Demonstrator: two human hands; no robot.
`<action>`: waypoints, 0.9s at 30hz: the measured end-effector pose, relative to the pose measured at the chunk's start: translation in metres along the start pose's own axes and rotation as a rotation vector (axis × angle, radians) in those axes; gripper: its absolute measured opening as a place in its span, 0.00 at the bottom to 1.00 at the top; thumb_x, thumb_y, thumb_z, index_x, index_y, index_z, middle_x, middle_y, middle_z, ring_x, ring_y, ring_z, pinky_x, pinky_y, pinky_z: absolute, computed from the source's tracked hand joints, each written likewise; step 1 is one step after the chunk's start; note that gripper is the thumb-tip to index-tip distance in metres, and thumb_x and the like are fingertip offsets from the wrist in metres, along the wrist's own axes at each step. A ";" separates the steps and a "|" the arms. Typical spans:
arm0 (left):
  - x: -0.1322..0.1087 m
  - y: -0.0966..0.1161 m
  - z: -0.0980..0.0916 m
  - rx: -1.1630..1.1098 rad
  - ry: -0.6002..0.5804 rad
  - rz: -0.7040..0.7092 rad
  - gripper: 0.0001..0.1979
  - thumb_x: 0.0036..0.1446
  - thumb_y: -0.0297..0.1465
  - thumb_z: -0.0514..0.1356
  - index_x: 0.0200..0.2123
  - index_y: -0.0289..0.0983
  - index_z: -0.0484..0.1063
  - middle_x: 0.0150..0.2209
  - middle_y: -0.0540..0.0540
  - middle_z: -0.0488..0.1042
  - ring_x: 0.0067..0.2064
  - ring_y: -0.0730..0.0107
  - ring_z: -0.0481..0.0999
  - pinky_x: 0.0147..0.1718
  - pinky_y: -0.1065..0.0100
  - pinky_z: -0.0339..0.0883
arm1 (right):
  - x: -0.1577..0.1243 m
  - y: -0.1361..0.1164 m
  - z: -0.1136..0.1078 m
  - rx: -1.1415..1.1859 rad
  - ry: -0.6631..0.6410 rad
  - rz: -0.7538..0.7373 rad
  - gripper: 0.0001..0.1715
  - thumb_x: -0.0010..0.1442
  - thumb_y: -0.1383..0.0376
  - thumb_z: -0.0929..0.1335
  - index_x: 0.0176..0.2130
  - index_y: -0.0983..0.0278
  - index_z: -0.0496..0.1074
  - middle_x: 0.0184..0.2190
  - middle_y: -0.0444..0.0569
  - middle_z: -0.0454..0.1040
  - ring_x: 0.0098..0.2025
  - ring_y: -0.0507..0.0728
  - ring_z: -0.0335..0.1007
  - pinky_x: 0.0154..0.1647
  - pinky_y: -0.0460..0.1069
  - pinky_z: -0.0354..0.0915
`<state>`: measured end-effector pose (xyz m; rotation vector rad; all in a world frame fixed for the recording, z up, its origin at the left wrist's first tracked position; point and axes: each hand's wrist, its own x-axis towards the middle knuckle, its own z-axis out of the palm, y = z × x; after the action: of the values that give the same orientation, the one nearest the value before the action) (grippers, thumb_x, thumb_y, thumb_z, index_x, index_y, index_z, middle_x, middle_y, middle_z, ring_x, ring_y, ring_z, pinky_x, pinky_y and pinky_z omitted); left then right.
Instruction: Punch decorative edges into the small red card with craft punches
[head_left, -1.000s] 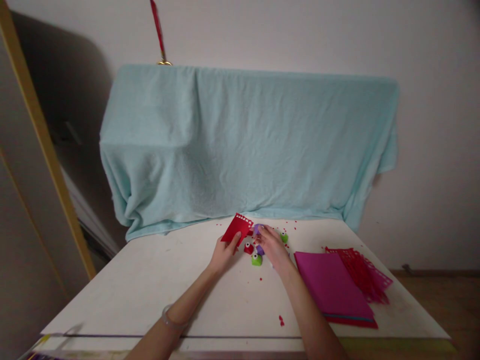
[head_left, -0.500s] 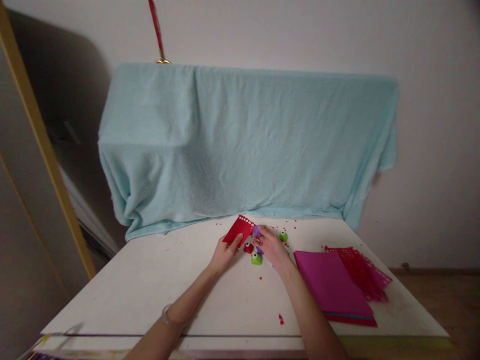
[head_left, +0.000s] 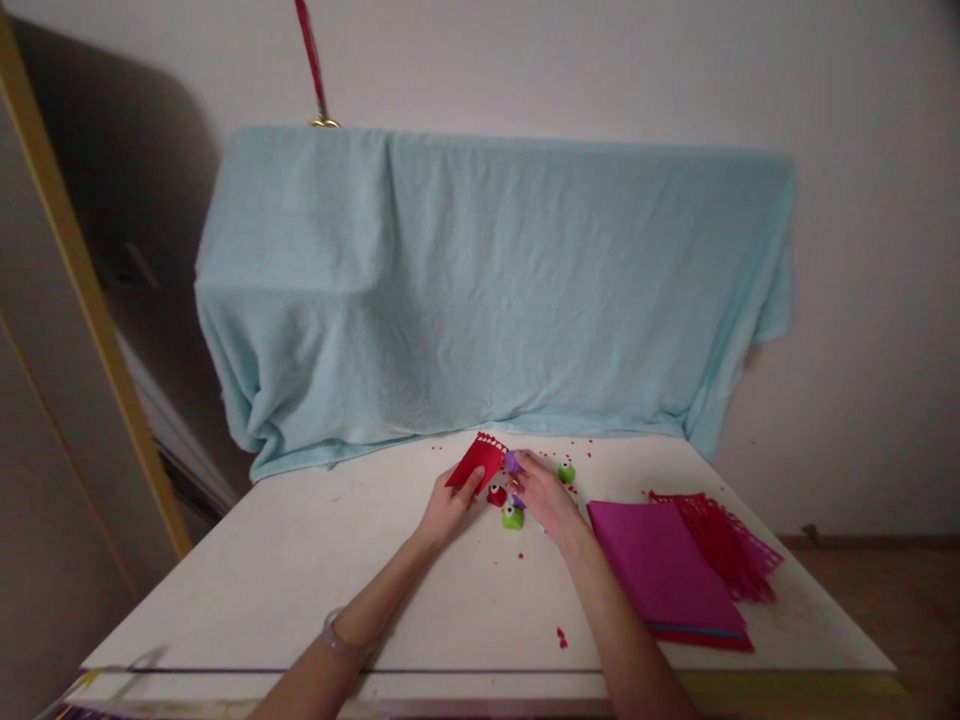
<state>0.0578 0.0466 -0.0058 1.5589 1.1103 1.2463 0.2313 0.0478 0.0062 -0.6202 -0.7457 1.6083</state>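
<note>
Red paper [head_left: 474, 468] had shifted nearer purple punch [head_left: 512, 461] vs. earlier; L hand [head_left: 450, 505] pinched paper in fingers, R hand [head_left: 541, 490] fingers gripped punch, so holed edge [head_left: 495, 441] prob. lined up.

Both forearms [head_left: 384, 602] bare — pale, rounded bangle [head_left: 330, 630] round left one — perhaps translucent, too small to tell.

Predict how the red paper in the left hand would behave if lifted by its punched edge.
The red paper is probably light, being a thin sheet. It looks fairly stiff, jutting out nearly flat from the left hand. Its punched edge may tear easily, since it looks reduced to narrow strips.
</note>
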 end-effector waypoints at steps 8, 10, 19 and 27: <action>0.001 -0.002 0.000 0.018 -0.007 -0.017 0.22 0.56 0.48 0.57 0.23 0.34 0.69 0.18 0.51 0.67 0.22 0.73 0.64 0.23 0.72 0.58 | -0.001 -0.001 0.002 -0.037 0.003 -0.010 0.13 0.49 0.59 0.76 0.30 0.61 0.71 0.29 0.44 0.74 0.28 0.52 0.67 0.29 0.47 0.60; 0.001 -0.002 0.000 0.015 -0.008 -0.015 0.22 0.56 0.47 0.57 0.23 0.34 0.69 0.18 0.51 0.67 0.22 0.73 0.64 0.23 0.72 0.57 | -0.001 -0.001 0.002 -0.033 -0.004 -0.011 0.12 0.49 0.59 0.75 0.30 0.61 0.71 0.30 0.44 0.74 0.29 0.52 0.67 0.29 0.47 0.60; 0.001 -0.004 0.000 0.001 -0.018 0.010 0.20 0.57 0.45 0.57 0.25 0.34 0.70 0.19 0.51 0.67 0.22 0.73 0.65 0.23 0.72 0.58 | -0.001 0.000 0.001 0.016 -0.015 -0.008 0.11 0.50 0.62 0.75 0.31 0.61 0.72 0.30 0.44 0.74 0.28 0.51 0.67 0.29 0.47 0.61; 0.000 -0.001 -0.001 0.011 -0.014 0.005 0.20 0.58 0.45 0.57 0.24 0.34 0.69 0.19 0.51 0.67 0.22 0.73 0.65 0.22 0.72 0.57 | 0.002 0.002 -0.003 0.026 -0.017 0.003 0.11 0.50 0.62 0.75 0.31 0.61 0.72 0.29 0.44 0.74 0.28 0.51 0.67 0.29 0.46 0.61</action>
<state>0.0572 0.0470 -0.0062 1.5775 1.1068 1.2333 0.2321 0.0496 0.0031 -0.5898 -0.7359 1.6248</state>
